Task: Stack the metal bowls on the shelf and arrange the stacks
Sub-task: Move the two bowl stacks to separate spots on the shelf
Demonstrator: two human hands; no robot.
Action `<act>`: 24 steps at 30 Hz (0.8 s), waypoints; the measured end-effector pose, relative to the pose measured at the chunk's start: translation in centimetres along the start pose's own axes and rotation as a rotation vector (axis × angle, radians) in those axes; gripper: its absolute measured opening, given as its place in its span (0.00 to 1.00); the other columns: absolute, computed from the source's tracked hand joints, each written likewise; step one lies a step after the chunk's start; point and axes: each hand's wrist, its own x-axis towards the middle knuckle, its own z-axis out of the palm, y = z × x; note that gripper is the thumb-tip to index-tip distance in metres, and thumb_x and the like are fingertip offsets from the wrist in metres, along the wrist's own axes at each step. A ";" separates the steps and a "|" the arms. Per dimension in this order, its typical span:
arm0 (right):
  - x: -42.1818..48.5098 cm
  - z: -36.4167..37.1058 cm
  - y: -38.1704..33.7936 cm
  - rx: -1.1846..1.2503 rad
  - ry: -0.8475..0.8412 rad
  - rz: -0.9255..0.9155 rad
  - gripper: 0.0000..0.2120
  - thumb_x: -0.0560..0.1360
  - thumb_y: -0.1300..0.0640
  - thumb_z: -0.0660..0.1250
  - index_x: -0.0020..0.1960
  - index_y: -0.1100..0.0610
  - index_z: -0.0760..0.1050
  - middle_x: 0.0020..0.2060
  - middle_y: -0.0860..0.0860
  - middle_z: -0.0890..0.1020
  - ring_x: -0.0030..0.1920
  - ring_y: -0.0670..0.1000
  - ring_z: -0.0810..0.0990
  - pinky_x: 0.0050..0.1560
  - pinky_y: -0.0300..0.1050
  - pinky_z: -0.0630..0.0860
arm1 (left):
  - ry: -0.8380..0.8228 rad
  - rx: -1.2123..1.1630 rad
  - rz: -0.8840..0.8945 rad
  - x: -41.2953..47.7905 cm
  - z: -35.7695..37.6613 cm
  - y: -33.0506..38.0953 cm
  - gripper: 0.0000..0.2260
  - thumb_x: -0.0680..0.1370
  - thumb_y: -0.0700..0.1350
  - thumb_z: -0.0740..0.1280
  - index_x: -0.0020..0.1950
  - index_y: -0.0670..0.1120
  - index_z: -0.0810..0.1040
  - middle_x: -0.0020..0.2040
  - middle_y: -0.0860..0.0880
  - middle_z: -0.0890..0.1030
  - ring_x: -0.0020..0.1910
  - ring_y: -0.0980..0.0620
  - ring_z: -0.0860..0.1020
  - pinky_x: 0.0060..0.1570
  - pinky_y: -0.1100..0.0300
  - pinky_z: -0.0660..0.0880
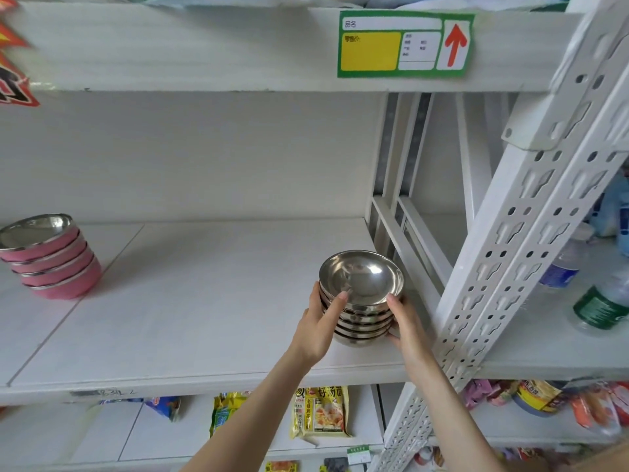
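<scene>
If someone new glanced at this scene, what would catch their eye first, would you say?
Probably the stack of shiny metal bowls near the shelf's right end, gripped between the left hand and right hand. Next, the pink-sided bowl stack leaning at far left, and the green-and-yellow price label with its red arrow above.

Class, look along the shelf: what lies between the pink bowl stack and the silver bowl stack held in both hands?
Nothing: in the head view, the shelf board is bare between the pink stack and the silver stack.
</scene>
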 end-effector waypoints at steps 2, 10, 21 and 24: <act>0.1 -0.1 0.5 -0.002 0.015 -0.005 0.08 0.79 0.49 0.61 0.57 0.41 0.71 0.56 0.40 0.77 0.58 0.40 0.75 0.67 0.52 0.69 | -0.008 0.011 -0.003 -0.1 -0.1 0.2 0.13 0.78 0.62 0.60 0.60 0.73 0.60 0.54 0.71 0.71 0.59 0.58 0.71 0.67 0.48 0.68; -2.3 0.7 0.6 -0.404 0.150 -0.202 0.35 0.73 0.37 0.58 0.76 0.50 0.57 0.74 0.48 0.64 0.74 0.49 0.60 0.69 0.44 0.59 | 0.058 0.369 -0.018 -1.3 -1.9 -0.3 0.36 0.76 0.68 0.53 0.79 0.53 0.48 0.78 0.47 0.58 0.76 0.46 0.58 0.71 0.52 0.58; -6.2 7.8 -0.3 -1.308 0.356 -0.514 0.39 0.74 0.35 0.53 0.77 0.58 0.55 0.74 0.60 0.64 0.74 0.60 0.61 0.71 0.63 0.61 | 0.359 1.280 0.322 -5.9 -13.3 -1.7 0.34 0.77 0.67 0.48 0.76 0.47 0.64 0.71 0.39 0.71 0.71 0.37 0.67 0.66 0.38 0.67; -7.3 11.6 -0.1 -1.374 0.346 -0.526 0.40 0.74 0.34 0.52 0.77 0.58 0.56 0.74 0.60 0.64 0.75 0.60 0.60 0.70 0.64 0.60 | 0.376 1.343 0.348 -7.6 -17.7 -2.0 0.33 0.77 0.66 0.51 0.75 0.47 0.66 0.71 0.38 0.71 0.71 0.36 0.67 0.66 0.36 0.66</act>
